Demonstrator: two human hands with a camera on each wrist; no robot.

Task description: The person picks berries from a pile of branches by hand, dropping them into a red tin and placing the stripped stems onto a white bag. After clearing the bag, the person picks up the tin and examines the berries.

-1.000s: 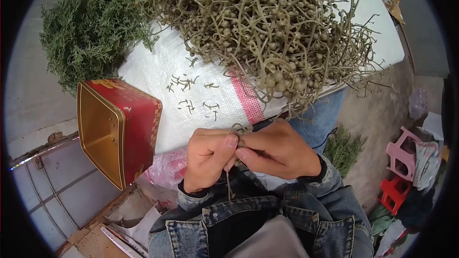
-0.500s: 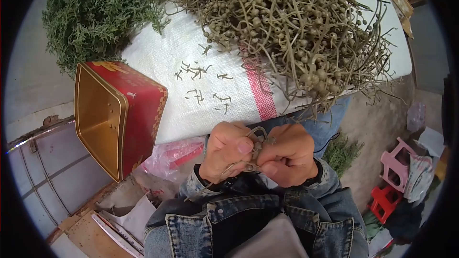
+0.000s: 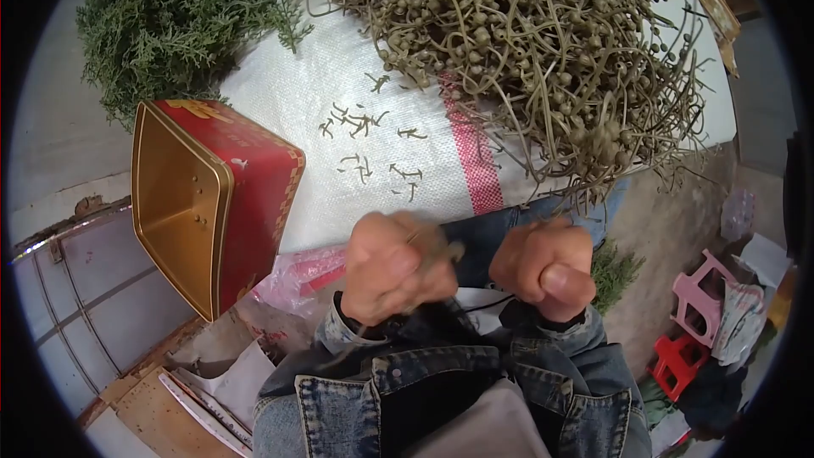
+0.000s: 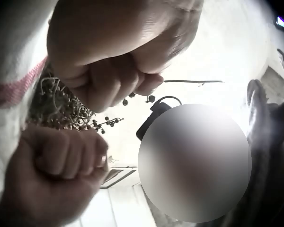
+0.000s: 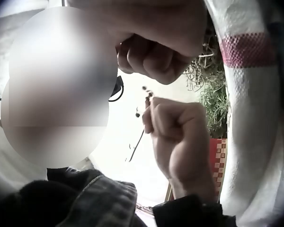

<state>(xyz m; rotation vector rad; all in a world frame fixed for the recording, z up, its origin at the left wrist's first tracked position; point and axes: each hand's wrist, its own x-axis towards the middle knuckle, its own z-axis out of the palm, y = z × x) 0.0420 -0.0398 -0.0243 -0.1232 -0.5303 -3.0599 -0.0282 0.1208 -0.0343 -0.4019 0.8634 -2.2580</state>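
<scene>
My left hand [image 3: 394,267] holds a thin stem with small round beads, blurred at the fingers. In the left wrist view, the stem [image 4: 194,81] sticks out past the curled fingers, with dark beads [image 4: 151,99] beside them. The right hand [image 3: 547,267] is apart from the left, its fingers curled in and thumb folded over them. No object shows in that hand; its palm is hidden. Beyond both hands, a tangled heap of brownish beaded stems [image 3: 509,51] lies on a white woven sack [image 3: 297,203].
At left, a red square tin [image 3: 254,195] lies on its side, its golden opening facing left and a few small beads inside. Green sprigs [image 3: 170,34] lie behind it. Short stem pieces [image 3: 365,123] are scattered on the sack. Pink [image 3: 702,288] and red stools [image 3: 678,365] stand at right.
The hands were together at the beaded stem; now they are apart, the right one moved to the right. The stem stays with the left hand. The view has shifted slightly.
</scene>
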